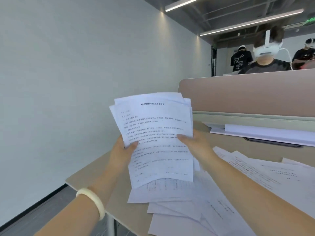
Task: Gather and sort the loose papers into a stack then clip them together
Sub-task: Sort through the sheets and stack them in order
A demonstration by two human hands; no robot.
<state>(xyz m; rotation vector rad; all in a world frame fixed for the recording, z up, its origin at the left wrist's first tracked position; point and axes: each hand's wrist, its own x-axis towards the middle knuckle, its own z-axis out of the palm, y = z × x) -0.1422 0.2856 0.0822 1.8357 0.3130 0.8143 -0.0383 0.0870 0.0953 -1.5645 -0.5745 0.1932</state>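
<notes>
While both hands grip it, the paper sheaf (156,133) fans—thin, uneven.

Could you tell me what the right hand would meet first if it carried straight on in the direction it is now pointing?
The right hand points up and leftward, its thumb already on the held stack of papers, so it would meet those sheets straight away. Beyond them, probably the left hand, though depth is uncertain.
</notes>
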